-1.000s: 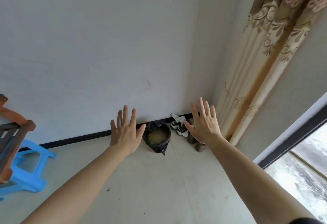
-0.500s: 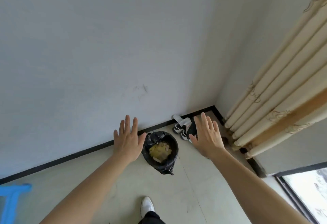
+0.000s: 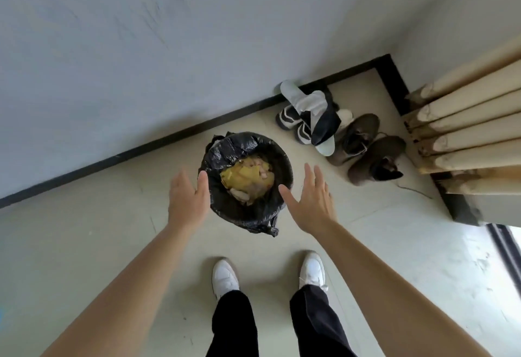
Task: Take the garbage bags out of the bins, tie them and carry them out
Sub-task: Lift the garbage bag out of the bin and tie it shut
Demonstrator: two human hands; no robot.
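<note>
A round bin lined with a black garbage bag (image 3: 225,153) stands on the floor near the wall, directly below me. The bag's rim is folded over the bin edge, and yellowish scraps (image 3: 248,179) fill the inside. My left hand (image 3: 187,201) hovers open at the bin's left side, thumb close to the bag rim. At the right side, my right hand (image 3: 310,201) is held open with fingers spread, its thumb over the rim. Neither hand grips the bag.
Several shoes (image 3: 363,148) and slippers (image 3: 313,114) lie in the corner right of the bin. A beige curtain (image 3: 468,131) hangs at the far right, above a dark door track (image 3: 504,246). My white-shoed feet (image 3: 225,277) stand just before the bin. The black skirting (image 3: 141,150) runs behind it.
The view has tilted down and moved closer, so the bin now lies right below me. Both open hands have dropped toward the bin's sides. My feet have come into view.
</note>
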